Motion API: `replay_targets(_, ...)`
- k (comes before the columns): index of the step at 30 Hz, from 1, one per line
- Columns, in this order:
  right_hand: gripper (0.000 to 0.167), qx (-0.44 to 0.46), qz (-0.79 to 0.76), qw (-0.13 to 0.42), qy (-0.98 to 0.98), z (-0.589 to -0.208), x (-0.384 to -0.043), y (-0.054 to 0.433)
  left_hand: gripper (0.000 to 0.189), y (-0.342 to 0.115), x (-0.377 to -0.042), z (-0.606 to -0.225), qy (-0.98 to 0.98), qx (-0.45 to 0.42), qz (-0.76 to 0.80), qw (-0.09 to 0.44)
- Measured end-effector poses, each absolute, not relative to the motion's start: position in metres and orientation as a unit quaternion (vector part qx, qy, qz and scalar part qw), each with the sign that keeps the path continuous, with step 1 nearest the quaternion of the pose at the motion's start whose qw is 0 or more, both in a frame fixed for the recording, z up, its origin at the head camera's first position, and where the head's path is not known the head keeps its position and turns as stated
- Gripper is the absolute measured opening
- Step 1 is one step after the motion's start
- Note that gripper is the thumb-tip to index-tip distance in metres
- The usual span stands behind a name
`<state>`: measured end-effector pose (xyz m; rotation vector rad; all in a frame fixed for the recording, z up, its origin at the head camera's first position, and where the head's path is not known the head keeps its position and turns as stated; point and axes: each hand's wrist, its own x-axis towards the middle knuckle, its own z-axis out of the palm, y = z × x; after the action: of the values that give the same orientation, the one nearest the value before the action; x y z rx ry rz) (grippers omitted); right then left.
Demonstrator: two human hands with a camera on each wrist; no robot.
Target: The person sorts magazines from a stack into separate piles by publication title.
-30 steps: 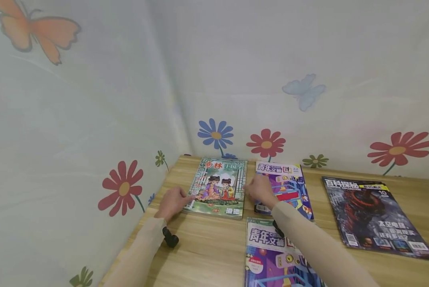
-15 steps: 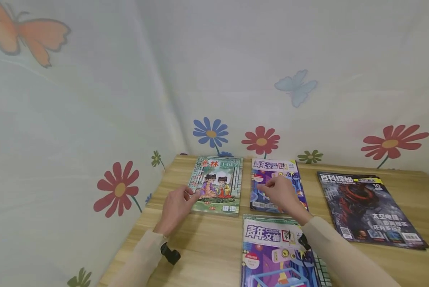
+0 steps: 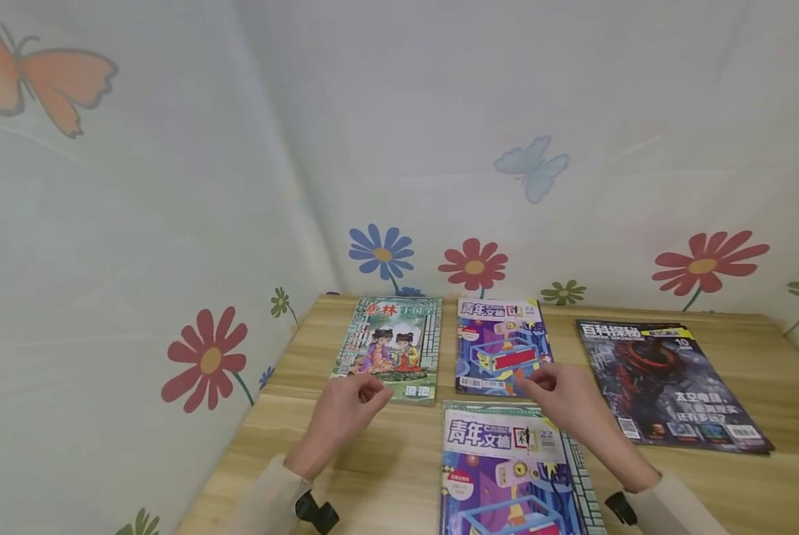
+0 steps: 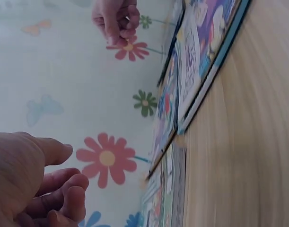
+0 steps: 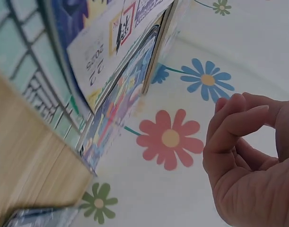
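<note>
My left hand (image 3: 347,407) hovers in front of the green magazine (image 3: 399,345) with two cartoon figures, its fingertips overlapping the near edge in the head view. Its fingers are loosely bent with nothing between them, as the left wrist view also shows. My right hand (image 3: 563,394) is raised beside the small purple magazine (image 3: 499,345), thumb and fingers loosely curled and holding nothing; in the right wrist view the hand (image 5: 248,151) is likewise bare. A larger purple magazine (image 3: 499,475) lies nearer me between the forearms, on top of a green-bordered one.
To the right lies a pile of dark magazines (image 3: 673,386) with a red and black cover. All rest on a wooden table (image 3: 372,483). Behind and to the left hangs a pale cloth (image 3: 439,148) printed with flowers and butterflies.
Both hands have drawn back toward me from the magazines, the right one also shifting rightward off the small purple magazine. The left has come away from the green magazine's left side.
</note>
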<state>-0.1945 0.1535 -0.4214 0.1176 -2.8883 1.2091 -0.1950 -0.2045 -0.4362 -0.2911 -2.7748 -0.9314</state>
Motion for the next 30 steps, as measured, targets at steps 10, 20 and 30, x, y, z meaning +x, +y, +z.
replay_targets(10,0.031,-0.002,0.318,-0.024,-0.948,-0.423,-0.148,0.182,0.020,-0.183,-0.162,-0.435,-0.915,-0.167,-0.367,-0.005)
replay_targets(20,0.034,-0.035,0.317,-0.126,-0.939,-0.441,-0.124,0.193,0.031,-0.162,-0.135,-0.446,-0.908,-0.197,-0.365,-0.066)
replay_targets(30,0.022,-0.018,0.295,-0.174,-0.939,-0.463,-0.105,0.186,0.037,-0.154,-0.114,-0.466,-0.912,-0.163,-0.340,-0.158)
